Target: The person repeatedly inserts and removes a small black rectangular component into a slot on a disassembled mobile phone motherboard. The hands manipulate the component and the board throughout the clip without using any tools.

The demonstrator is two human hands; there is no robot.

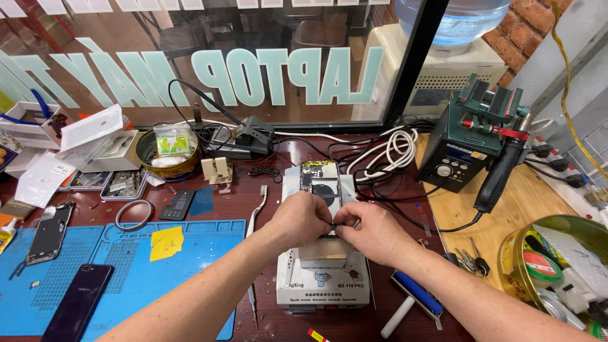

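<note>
Grey opened phone (318, 180), circuitry and black coil exposed, flat on separator machine (323, 285); left hand (301, 218), right hand (370, 229) pinching its lower edge.

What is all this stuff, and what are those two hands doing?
This picture comes from a camera worn on a person's head, looking down at a dark red workbench. The left hand and right hand meet over an opened phone with its insides showing, lying on a small white box-shaped machine. The fingers pinch something tiny and dark; I cannot tell what. To the left lie a blue rubber mat, a dark phone and a white toothbrush. To the right stands a dark green box with a black handle.
</note>
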